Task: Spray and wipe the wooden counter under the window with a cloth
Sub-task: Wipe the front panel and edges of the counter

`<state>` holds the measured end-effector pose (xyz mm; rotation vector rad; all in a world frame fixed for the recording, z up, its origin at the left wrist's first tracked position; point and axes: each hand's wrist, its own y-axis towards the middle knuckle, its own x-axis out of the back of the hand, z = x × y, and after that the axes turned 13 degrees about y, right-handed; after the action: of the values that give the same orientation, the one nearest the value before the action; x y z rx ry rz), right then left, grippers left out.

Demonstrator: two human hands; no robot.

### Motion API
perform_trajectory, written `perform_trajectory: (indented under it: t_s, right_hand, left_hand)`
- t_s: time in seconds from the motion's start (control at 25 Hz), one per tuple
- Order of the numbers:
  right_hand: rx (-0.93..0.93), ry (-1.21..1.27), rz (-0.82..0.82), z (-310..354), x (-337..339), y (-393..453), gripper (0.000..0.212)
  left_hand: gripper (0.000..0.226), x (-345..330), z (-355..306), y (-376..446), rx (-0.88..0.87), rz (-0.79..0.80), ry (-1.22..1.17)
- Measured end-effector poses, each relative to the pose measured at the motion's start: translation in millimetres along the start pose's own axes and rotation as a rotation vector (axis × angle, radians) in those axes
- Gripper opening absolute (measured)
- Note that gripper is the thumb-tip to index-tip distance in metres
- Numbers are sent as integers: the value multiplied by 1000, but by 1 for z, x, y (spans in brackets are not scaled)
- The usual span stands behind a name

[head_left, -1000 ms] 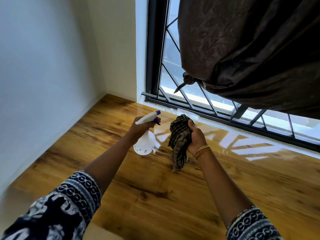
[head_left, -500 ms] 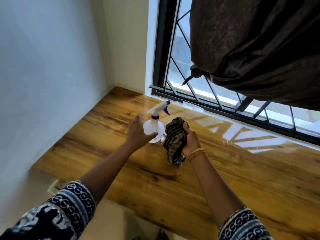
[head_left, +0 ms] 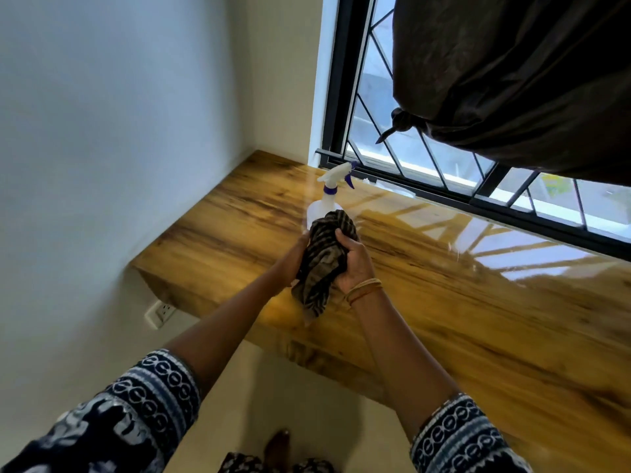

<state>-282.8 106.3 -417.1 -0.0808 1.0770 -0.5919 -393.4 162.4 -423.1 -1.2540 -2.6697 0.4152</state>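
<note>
A glossy wooden counter (head_left: 239,230) runs under the barred window (head_left: 362,107). Upright on it near the window frame stands a white spray bottle (head_left: 326,199) with a purple trigger, and no hand is on it. Just in front of the bottle, both hands hold a bunched brown striped cloth (head_left: 321,268) above the counter. My right hand (head_left: 355,264) grips the cloth from the right, thumb over its top. My left hand (head_left: 290,264) grasps it from the left, its fingers mostly hidden behind the fabric.
A dark brown knotted curtain (head_left: 512,80) hangs over the upper right of the window. White walls (head_left: 119,131) close off the counter's left end. A wall socket (head_left: 160,312) sits below the counter's left corner. Window light reflects on the wood at right.
My left hand set the spray bottle down upright on the counter, let it go and moved onto the cloth. My view has pulled back from the counter.
</note>
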Motion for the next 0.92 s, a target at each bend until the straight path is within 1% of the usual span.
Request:
perform_trajectory:
  t_s: [0.08,0.16,0.2,0.28,0.36,0.44,0.52,0.68,0.8,0.84,0.92]
  right_hand:
    - [-13,11,58,-4,1,-22,44]
    - [-54,29,62,-8,10,-46,45]
    - [-84,29,53,-12,16,-57,45]
    - [-135,-14,35,-25,24,-81,45]
    - [-123,-74,24,-43,32,-105,45]
    - [-117,-90,7,-60,39,-129,43]
    - [-131,-85,-9,-73,40,-146,41]
    - [-92,-113,-44,-102,46,-152,43]
    - [-155,-139,-94,-137,48,-148,41]
    - [-169,-150,-113,-150,48,-148,41]
    - [-148,-151,-161,-175,47,-143,41]
  left_hand:
    - [53,-3,10,-25,64,8,39]
    - [46,-6,23,-51,139,-6,-23]
    - [40,-8,29,-63,144,-26,-59]
    - [30,-14,41,-92,147,-122,-32]
    - [17,-18,51,-118,135,-273,38]
    - [19,-19,59,-140,117,-385,-24]
    - [20,-17,67,-162,127,-441,-93]
    - [18,0,79,-188,141,-459,-219]
    - [16,18,87,-198,137,-424,-297]
    - [18,26,93,-202,155,-406,-313]
    - [35,46,105,-201,185,-347,-330]
